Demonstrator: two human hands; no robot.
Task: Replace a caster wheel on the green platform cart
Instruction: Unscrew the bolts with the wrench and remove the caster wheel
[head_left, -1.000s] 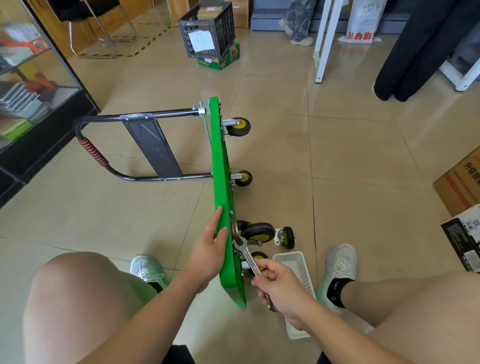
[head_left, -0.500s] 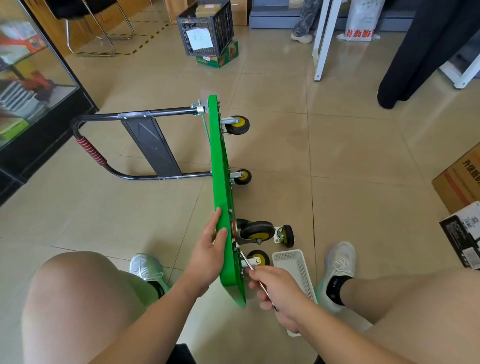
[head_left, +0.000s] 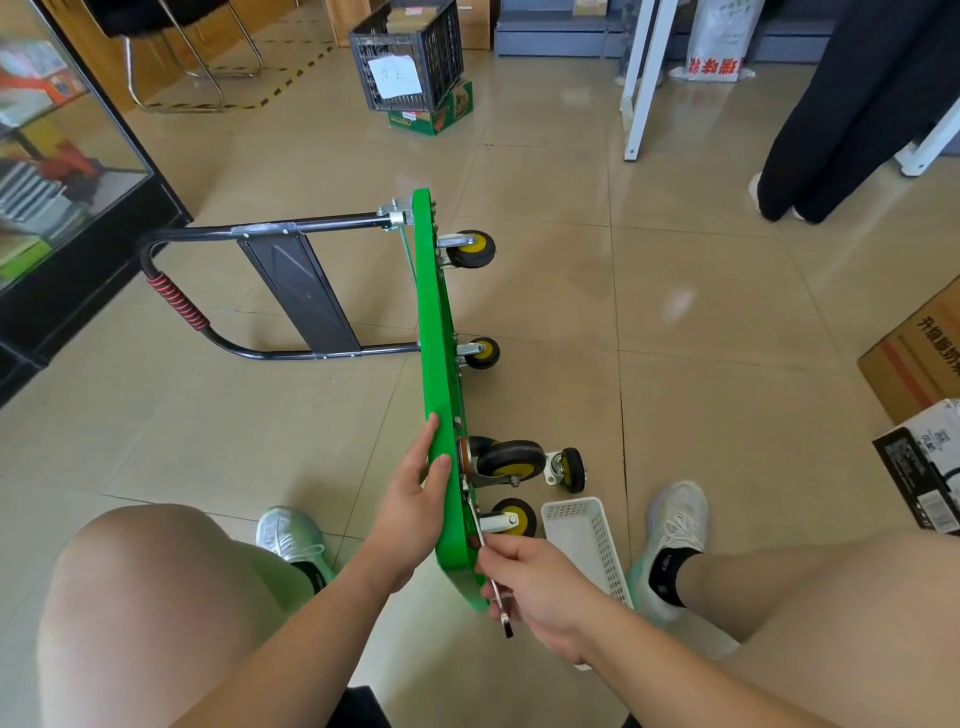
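wrench handle has swung down in the last second, right hand clenched round it, head at near caster wheel mount. left hand, fingers straight, braces green platform cart, which stands on edge. bolt probably mid-turn.

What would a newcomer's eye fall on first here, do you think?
The bright green platform cart, tipped on its edge mid-floor, caster wheels pointing right. At its near end the left hand rests on it while the right hand grips a silver metal wrench, beside a white perforated plastic basket.
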